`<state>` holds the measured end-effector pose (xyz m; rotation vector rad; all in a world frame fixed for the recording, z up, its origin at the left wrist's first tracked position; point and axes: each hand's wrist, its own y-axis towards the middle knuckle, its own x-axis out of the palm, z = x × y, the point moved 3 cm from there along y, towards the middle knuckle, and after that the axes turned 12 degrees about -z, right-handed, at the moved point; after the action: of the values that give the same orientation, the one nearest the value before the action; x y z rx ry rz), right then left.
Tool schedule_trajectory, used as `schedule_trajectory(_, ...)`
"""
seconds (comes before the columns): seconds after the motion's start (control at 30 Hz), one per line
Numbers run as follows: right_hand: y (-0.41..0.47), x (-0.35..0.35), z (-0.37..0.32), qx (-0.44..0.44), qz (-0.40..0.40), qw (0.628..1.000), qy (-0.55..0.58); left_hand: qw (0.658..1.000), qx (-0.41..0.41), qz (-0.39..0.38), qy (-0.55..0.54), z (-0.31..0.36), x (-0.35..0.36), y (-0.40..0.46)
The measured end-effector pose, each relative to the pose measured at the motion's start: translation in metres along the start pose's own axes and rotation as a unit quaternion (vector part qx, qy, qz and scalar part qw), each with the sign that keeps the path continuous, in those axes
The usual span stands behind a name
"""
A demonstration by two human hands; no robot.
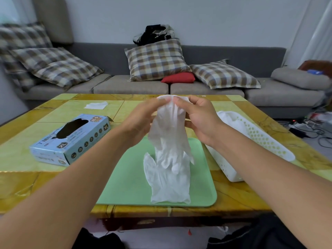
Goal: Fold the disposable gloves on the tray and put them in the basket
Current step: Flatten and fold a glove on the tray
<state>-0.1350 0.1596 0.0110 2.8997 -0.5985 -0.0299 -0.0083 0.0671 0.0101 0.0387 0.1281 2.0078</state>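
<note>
A translucent white disposable glove (169, 139) hangs in the air above the green tray (125, 186). My left hand (142, 121) and my right hand (199, 117) both pinch its cuff at the top, fingers hanging down. A second glove (168, 184) lies flat on the tray beneath it, cuff toward me. The white perforated basket (258, 139) stands just right of the tray, under my right forearm, with white gloves (231, 121) inside at its far end.
A blue glove box (71, 139) marked XL lies open on the table's left side. A white tissue (96, 105) sits at the far left of the yellow-green table (27, 155). Behind it runs a grey sofa (131, 87) with checked cushions.
</note>
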Motion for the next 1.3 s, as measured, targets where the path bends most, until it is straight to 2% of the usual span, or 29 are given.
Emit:
schedule_trajectory(0.1,-0.004,-0.001,-0.004,0.042,0.005,0.999,-0.009,0.994,0.033,0.052,0.087,0.001,-0.004,-0.002)
schedule_trajectory(0.2,-0.010,-0.005,0.001,0.126,-0.107,0.986,0.039,0.993,0.018,0.064,0.096,-0.003,-0.007,-0.004)
schedule_trajectory(0.3,-0.013,-0.009,0.009,0.142,-0.179,0.971,0.073,0.995,-0.012,0.060,0.085,-0.006,-0.007,-0.005)
schedule_trajectory(0.37,-0.010,-0.011,0.018,0.133,-0.162,0.977,0.052,0.996,-0.043,0.047,0.060,-0.011,-0.007,-0.004)
schedule_trajectory(0.5,0.000,-0.015,0.036,0.147,-0.104,0.983,0.022,0.986,-0.096,0.064,0.120,-0.025,-0.015,0.002)
schedule_trajectory(0.73,0.014,-0.022,0.061,0.201,-0.096,0.974,0.050,0.976,-0.163,0.042,0.139,-0.049,-0.022,0.020)
schedule_trajectory(0.87,0.028,-0.024,0.076,0.228,-0.057,0.972,0.013,0.967,-0.197,0.036,0.160,-0.059,-0.030,0.028)
schedule_trajectory(0.9,0.032,-0.023,0.074,0.215,-0.047,0.975,0.008,0.968,-0.184,0.051,0.161,-0.059,-0.031,0.030)
schedule_trajectory(0.97,0.043,-0.022,0.061,0.141,-0.021,0.990,-0.004,0.977,-0.100,0.099,0.161,-0.047,-0.033,0.036)
schedule_trajectory(1.07,0.047,-0.024,0.012,-0.074,0.010,0.994,-0.078,0.970,0.094,0.144,0.170,-0.006,-0.033,0.035)
schedule_trajectory(1.13,0.035,-0.023,-0.012,-0.173,0.006,0.978,-0.120,0.952,0.178,0.124,0.216,0.018,-0.029,0.026)
schedule_trajectory(1.2,0.019,-0.022,-0.012,-0.201,-0.007,0.961,-0.189,0.942,0.185,0.089,0.267,0.019,-0.026,0.015)
schedule_trajectory(1.3,0.004,-0.020,0.028,-0.116,-0.076,0.947,-0.289,0.921,0.097,-0.005,0.377,-0.019,-0.020,0.004)
